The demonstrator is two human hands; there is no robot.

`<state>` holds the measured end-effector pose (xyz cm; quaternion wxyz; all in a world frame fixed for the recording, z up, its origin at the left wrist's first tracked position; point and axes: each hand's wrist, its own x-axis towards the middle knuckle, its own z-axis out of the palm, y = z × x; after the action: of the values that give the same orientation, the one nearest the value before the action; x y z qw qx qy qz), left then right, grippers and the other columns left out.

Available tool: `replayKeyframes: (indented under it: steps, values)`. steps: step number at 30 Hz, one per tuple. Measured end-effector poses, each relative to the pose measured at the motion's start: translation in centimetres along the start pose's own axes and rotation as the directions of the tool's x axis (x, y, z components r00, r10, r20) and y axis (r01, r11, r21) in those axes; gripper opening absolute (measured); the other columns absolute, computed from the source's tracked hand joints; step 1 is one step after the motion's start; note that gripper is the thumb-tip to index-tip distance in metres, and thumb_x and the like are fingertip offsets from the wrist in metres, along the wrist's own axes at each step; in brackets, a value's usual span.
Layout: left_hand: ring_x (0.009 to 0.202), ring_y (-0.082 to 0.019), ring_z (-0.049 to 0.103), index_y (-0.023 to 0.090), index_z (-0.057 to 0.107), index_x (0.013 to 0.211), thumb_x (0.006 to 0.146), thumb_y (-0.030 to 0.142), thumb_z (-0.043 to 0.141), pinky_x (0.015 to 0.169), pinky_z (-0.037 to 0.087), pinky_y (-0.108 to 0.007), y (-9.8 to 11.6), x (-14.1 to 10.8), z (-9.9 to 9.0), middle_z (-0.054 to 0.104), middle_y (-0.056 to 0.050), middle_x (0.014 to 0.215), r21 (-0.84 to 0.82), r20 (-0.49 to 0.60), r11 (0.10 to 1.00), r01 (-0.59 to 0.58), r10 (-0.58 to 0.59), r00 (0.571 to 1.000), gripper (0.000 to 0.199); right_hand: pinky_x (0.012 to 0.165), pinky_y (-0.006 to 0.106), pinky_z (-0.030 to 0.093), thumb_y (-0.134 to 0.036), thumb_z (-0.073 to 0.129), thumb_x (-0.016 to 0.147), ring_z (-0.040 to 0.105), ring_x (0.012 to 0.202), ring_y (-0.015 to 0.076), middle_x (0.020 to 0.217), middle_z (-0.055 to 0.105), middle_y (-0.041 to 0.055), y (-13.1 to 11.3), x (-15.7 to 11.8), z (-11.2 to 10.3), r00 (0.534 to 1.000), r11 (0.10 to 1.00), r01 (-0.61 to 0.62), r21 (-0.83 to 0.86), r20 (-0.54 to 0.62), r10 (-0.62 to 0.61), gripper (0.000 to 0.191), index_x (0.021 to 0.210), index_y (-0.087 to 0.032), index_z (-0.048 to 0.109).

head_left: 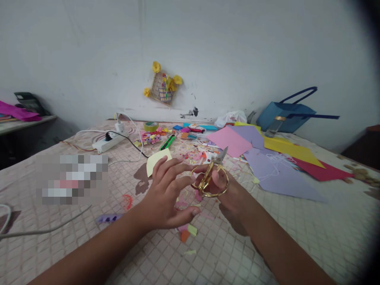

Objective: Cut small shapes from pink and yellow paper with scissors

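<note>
Gold-handled scissors (204,186) rest in my right hand (227,190), its thumb and fingers about the ornate loops and the blades pointing up and away. My left hand (170,190) is held palm down with its fingers spread, the fingertips reaching close to one scissor loop; whether they touch it I cannot tell. Just beyond the left hand is a pale yellow piece of paper (157,160), partly hidden by the fingers. Small paper scraps (185,235) lie on the patterned cloth below the hands.
Purple (276,174), pink (230,140) and yellow sheets (292,148) spread on the right, near a bottle (275,126) and blue bag (285,114). A green cutter (168,142), tape roll (151,126) and white power strip (109,141) with cables stand farther back.
</note>
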<state>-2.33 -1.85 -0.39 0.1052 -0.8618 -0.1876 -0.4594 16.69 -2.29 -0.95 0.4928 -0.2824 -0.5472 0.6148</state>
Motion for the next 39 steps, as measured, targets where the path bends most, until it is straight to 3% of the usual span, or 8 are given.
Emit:
replayKeyframes:
  steps: [5, 18, 22, 25, 31, 34, 36, 39]
  values:
    - [0.112, -0.026, 0.044, 0.019, 0.040, 0.110, 0.072, 0.025, 0.060, 0.099, 0.029, -0.050, 0.1, 0.0, 0.1, 0.055, -0.011, 0.111, 0.052, 0.034, 0.996, 0.070, -0.072, 0.997, 0.044, 0.060, 0.028, 0.048, -0.049, 0.070, 0.065, 0.059, 0.074, 0.0169, 0.084, 0.063, 0.0045, -0.3, 0.3, -0.1, 0.999, 0.999, -0.034, -0.006, -0.033, 0.034, 0.043, 0.094, -0.019, 0.063]
    - [0.111, -0.024, 0.043, 0.022, 0.038, 0.113, 0.077, 0.024, 0.056, 0.099, 0.029, -0.049, 0.2, 0.2, 0.2, 0.057, -0.007, 0.110, 0.043, 0.086, 0.990, 0.137, -0.140, 0.986, 0.041, 0.065, 0.031, 0.048, -0.050, 0.078, 0.052, 0.058, 0.085, 0.0199, 0.103, 0.058, 0.0041, -0.2, 0.1, 0.3, 0.995, 0.999, -0.039, -0.008, 0.088, 0.040, 0.055, 0.099, -0.026, 0.060]
    - [0.113, -0.024, 0.043, 0.021, 0.039, 0.113, 0.077, 0.025, 0.056, 0.101, 0.026, -0.048, 0.1, 0.1, 0.2, 0.056, -0.007, 0.112, 0.061, 0.132, 0.986, 0.157, -0.164, 0.978, 0.040, 0.049, 0.025, 0.044, -0.049, 0.070, 0.064, 0.057, 0.058, 0.0145, 0.068, 0.060, 0.0013, -0.3, 0.3, 0.3, 0.995, 0.989, 0.024, -0.147, -0.095, -0.039, 0.034, 0.074, -0.018, 0.062]
    - [0.113, -0.023, 0.043, 0.020, 0.041, 0.110, 0.078, 0.026, 0.055, 0.102, 0.023, -0.048, 0.0, 0.0, 0.2, 0.057, -0.007, 0.109, 0.113, 0.124, 0.973, 0.200, -0.213, 0.969, 0.035, 0.037, 0.022, 0.034, -0.055, 0.055, 0.075, 0.043, 0.037, 0.0088, 0.044, 0.047, -0.0028, -0.1, 0.7, -0.2, 0.952, 0.976, 0.089, -0.199, -0.272, -0.142, 0.046, 0.050, -0.017, 0.051]
    - [0.103, -0.020, 0.048, 0.020, 0.048, 0.106, 0.083, 0.027, 0.047, 0.104, 0.015, -0.051, -0.1, 0.4, 0.2, 0.060, -0.005, 0.100, 0.158, 0.188, 0.930, 0.332, -0.358, 0.915, 0.024, 0.045, 0.022, 0.041, -0.048, 0.055, 0.079, 0.050, 0.046, 0.0098, 0.056, 0.056, -0.0007, 0.2, 0.7, -0.2, 0.944, 0.969, 0.095, -0.230, -0.289, -0.161, 0.037, 0.061, -0.016, 0.057]
    - [0.105, -0.021, 0.048, 0.021, 0.056, 0.095, 0.083, 0.025, 0.046, 0.103, 0.016, -0.052, -0.1, 0.7, 0.1, 0.060, -0.004, 0.102, 0.114, 0.378, 0.945, 0.306, -0.326, 0.867, 0.017, 0.056, 0.026, 0.046, -0.042, 0.055, 0.081, 0.057, 0.060, 0.0127, 0.071, 0.062, 0.0017, -0.7, 0.7, -0.4, 0.870, 0.867, 0.169, -0.469, -0.343, -0.355, 0.027, 0.072, -0.017, 0.060]
    - [0.112, -0.022, 0.044, 0.023, 0.060, 0.089, 0.083, 0.023, 0.045, 0.102, 0.016, -0.053, -0.1, 0.7, -0.1, 0.057, -0.004, 0.111, 0.059, 0.518, 0.964, 0.259, -0.251, 0.817, 0.016, 0.064, 0.028, 0.047, -0.037, 0.059, 0.079, 0.059, 0.067, 0.0148, 0.072, 0.063, 0.0019, -1.9, 1.0, -1.6, 0.760, 0.704, 0.204, -0.680, -0.344, -0.552, 0.021, 0.073, -0.017, 0.059]
    - [0.124, -0.025, 0.034, 0.026, 0.062, 0.089, 0.082, 0.024, 0.048, 0.103, 0.008, -0.060, -0.1, 0.5, -0.5, 0.050, -0.003, 0.125, 0.003, 0.675, 0.979, 0.204, -0.152, 0.722, 0.016, 0.069, 0.030, 0.046, -0.037, 0.055, 0.081, 0.060, 0.074, 0.0172, 0.079, 0.064, 0.0037, -4.1, 1.8, -5.4, 0.690, 0.508, 0.043, -0.860, -0.342, -0.638, 0.021, 0.077, -0.017, 0.060]
